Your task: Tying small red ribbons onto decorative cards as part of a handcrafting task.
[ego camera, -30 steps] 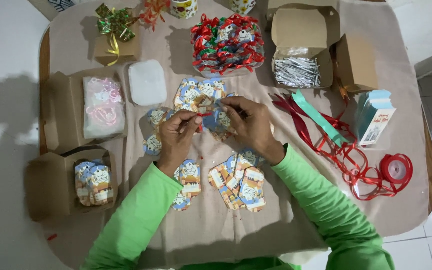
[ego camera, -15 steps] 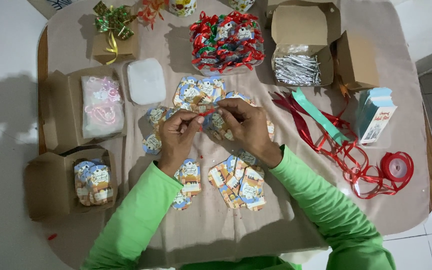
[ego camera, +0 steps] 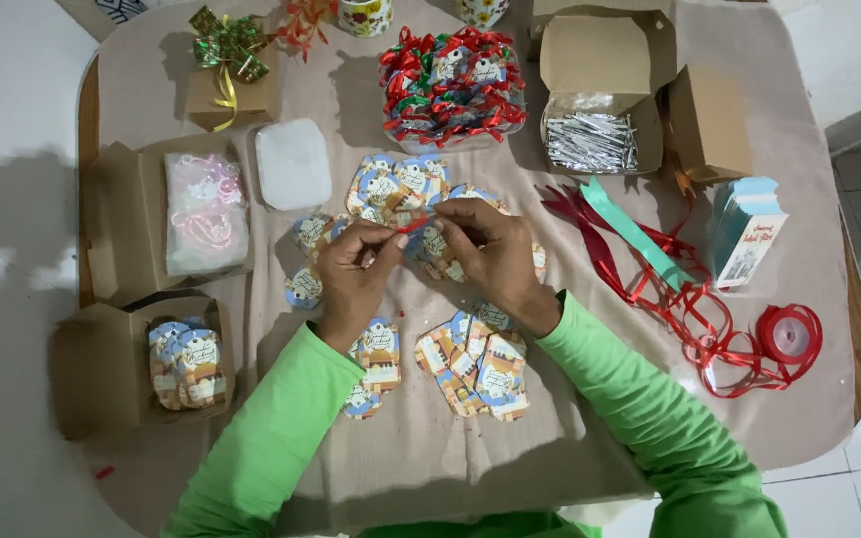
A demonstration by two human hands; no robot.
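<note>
Sleeves (ego camera: 281, 438): bright green. Tablecloth (ego camera: 430, 448): plain beige. Ribbon spool (ego camera: 789, 334) and loose ribbon (ego camera: 690, 309): red. Single strip (ego camera: 630, 227): teal. Boxes (ego camera: 102, 364): brown cardboard. Paper tags (ego camera: 475, 364): blue, white and orange print. Bow (ego camera: 229, 42): green and gold.

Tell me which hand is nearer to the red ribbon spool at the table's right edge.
Right. The right hand is at the table's middle, left of the red ribbon spool with loose ribbon between them. The left hand is farther left still, beyond the right hand.
</note>
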